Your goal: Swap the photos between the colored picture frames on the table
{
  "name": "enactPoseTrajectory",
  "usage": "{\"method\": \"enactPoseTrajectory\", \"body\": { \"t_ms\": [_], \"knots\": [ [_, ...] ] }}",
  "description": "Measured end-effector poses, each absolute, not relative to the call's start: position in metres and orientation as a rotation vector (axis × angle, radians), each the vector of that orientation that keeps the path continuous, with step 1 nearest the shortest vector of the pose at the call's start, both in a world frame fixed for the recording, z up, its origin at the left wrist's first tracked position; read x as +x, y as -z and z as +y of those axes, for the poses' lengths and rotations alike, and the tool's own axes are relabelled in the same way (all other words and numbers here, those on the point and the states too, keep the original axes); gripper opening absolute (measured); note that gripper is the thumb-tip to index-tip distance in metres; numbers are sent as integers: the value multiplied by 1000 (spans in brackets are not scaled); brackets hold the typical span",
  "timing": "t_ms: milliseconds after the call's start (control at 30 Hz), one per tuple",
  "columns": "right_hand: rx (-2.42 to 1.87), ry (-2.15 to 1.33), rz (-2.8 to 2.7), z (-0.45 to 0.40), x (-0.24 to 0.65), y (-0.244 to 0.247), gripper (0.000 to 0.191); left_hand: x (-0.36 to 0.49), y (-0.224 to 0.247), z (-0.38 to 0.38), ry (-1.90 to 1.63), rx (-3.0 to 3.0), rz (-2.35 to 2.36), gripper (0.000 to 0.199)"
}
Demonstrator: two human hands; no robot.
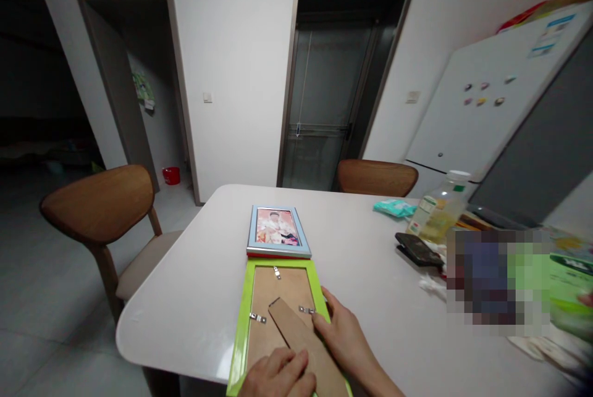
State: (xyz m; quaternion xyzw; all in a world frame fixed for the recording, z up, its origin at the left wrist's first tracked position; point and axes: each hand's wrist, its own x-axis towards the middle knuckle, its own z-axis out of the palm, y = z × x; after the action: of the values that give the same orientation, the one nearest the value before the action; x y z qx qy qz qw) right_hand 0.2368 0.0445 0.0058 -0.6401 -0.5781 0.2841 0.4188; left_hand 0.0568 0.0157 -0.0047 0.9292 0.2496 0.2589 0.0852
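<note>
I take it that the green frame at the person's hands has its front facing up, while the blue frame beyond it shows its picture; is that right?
Not quite: the head view shows the green frame back side up, with its backing board and stand visible. The blue frame beyond it does show its picture.

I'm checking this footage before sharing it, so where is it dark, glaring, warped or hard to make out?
All in the head view: deep shadow at the far left and in the left doorway; a glare patch on the white table beside the lime-green picture frame; wide-angle slant on the refrigerator; pixel blocks hiding detail at right.
</note>
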Motion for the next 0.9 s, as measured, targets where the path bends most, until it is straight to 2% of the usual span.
{"method": "enactPoseTrajectory", "body": {
  "t_ms": [167,333,400,500,600,900],
  "knots": [
    [-1923,-322,-1647,61,242,-4,38,67,-12,27,-727,2738,756,30],
    [-1888,-186,-1775,65,243,1,44,60,-14,31,-700,2627,774,36],
    [-1856,-151,-1828,67,245,3,45,48,-8,35,-776,2578,822,37],
    [-1820,-158,-1898,72,244,2,38,28,2,47,-926,2401,1220,40],
    [-1813,-179,-1947,78,240,-1,31,15,12,60,-895,2211,1518,49],
    [-1847,-53,-1952,80,229,-10,26,15,21,61,-891,2193,1536,52]
  ]
}}
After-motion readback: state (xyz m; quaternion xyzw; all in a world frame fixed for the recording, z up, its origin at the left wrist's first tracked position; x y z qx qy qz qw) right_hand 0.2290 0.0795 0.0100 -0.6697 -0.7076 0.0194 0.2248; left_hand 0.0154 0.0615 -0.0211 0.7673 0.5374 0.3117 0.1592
